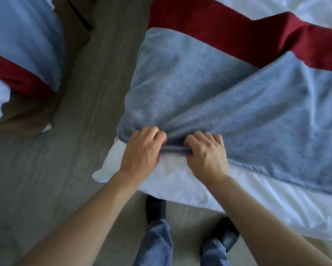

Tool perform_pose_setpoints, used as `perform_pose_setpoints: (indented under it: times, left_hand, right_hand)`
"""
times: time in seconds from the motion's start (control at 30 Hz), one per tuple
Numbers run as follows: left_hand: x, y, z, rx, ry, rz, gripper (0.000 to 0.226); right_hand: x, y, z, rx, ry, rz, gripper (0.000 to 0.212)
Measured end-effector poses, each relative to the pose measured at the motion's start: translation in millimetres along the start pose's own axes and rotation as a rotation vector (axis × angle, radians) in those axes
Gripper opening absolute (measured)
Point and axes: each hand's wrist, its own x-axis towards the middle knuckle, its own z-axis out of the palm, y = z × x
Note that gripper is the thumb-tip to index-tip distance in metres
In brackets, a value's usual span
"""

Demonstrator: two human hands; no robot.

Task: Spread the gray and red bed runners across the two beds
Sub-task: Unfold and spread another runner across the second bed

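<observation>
A gray bed runner [209, 89] lies folded and creased over the corner of the near white bed [276, 204]. Behind it a red bed runner [228, 29] stretches across the same bed, with one fold. My left hand [142, 150] and my right hand [207, 152] both pinch the gray runner's near edge, a bunched strip of it taut between them. On the second bed at the left lie another gray runner [26, 39] and a red runner [17, 75], both draped over its corner.
A gray floor aisle [74, 112] separates the two beds. The left bed shows a brown base [26, 116]. My feet in dark shoes [155, 208] stand at the near bed's corner. A dark furniture piece [78, 12] stands at the top of the aisle.
</observation>
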Motion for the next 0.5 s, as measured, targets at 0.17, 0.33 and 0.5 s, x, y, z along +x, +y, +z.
perform_pose_setpoints:
  times: [0.17,0.33,0.5]
  left_hand:
    - [-12.9,7.8,-3.0,-0.109,-0.101,-0.025,0.020]
    - [31.8,40.3,-12.5,-0.194,-0.090,0.089,0.030]
    - [107.1,70.2,-14.1,-0.109,0.000,0.093,0.030]
  right_hand:
    - [-17.0,2.8,-10.4,0.030,-0.063,-0.081,0.013]
    - [13.7,30.5,-36.2,0.065,0.045,-0.009,0.029]
    - [63.1,97.0,-61.8,0.017,0.154,0.077,0.016]
